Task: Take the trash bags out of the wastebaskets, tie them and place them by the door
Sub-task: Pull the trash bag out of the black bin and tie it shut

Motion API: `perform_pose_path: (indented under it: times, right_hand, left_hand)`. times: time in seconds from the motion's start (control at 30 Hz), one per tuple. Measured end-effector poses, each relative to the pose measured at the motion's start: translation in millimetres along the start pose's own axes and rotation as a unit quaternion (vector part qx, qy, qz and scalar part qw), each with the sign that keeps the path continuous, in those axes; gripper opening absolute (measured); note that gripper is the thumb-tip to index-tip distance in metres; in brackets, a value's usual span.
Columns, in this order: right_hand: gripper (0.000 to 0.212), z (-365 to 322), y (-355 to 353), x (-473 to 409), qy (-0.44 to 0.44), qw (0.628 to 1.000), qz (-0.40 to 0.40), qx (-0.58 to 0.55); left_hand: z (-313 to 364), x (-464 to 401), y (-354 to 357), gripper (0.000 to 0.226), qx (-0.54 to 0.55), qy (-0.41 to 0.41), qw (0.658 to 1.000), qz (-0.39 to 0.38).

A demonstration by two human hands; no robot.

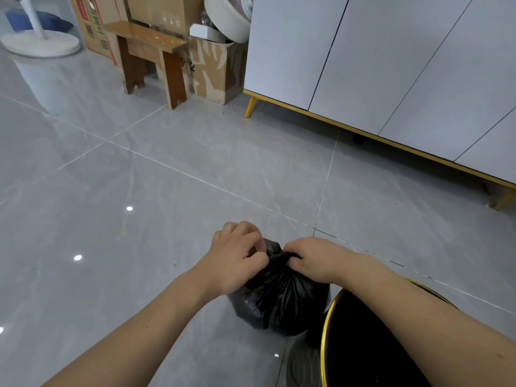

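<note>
Black plastic trash bag (279,300), crinkled and full, sits on the grey polished tile floor (139,191) just beside a black round wastebasket with a gold rim (325,331), which fills the lower right corner nearest the person. Both hands are at the bag's gathered neck: the left hand (237,261) has its fingers curled round a twist of plastic on one side, and the right hand (315,261) pinches the bunched plastic on the other. The bag is already out of the basket, so the step in hand looks like the tying; whether a knot is made yet cannot be told, as the fingers hide it. Next, I judge, the two ends must be pulled tight, then the bag lifted by its neck and carried off; no door is in view. Farther off stand a white cabinet on gold legs (391,65), a small brown wooden stool (150,51) and brown cardboard boxes (217,71).
</note>
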State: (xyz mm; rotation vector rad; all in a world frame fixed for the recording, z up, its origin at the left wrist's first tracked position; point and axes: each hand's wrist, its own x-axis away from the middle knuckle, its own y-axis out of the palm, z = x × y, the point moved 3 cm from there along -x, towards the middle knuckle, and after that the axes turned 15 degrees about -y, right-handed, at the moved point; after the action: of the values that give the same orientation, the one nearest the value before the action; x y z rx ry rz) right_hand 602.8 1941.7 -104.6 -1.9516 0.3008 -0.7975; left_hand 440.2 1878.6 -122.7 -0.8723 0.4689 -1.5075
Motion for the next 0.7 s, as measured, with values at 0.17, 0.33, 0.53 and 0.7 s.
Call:
perform_pose_path:
  times: [0.17, 0.33, 0.53, 0.7]
  right_hand:
    - [0.023, 1, 1, 1, -0.009, 0.998, -0.003, 0.06]
    - [0.023, -1, 0, 0, -0.029, 0.992, 0.005, 0.126]
    - [0.023, -12, -9, 3, -0.088, 0.982, 0.054, 0.159]
    - [0.024, -12, -18, 5, -0.108, 0.963, 0.149, 0.198]
  left_hand:
    - [-6, 4, 11, 0.035, 0.004, 0.0, 1.0, 0.011]
    - [-8, -2, 13, 0.025, 0.053, 0.034, 0.997, 0.033]
    - [-3, -13, 14, 0.025, 0.293, -0.066, 0.953, -0.029]
    - [2, -14, 12, 0.021, 0.332, -0.114, 0.935, 0.04]
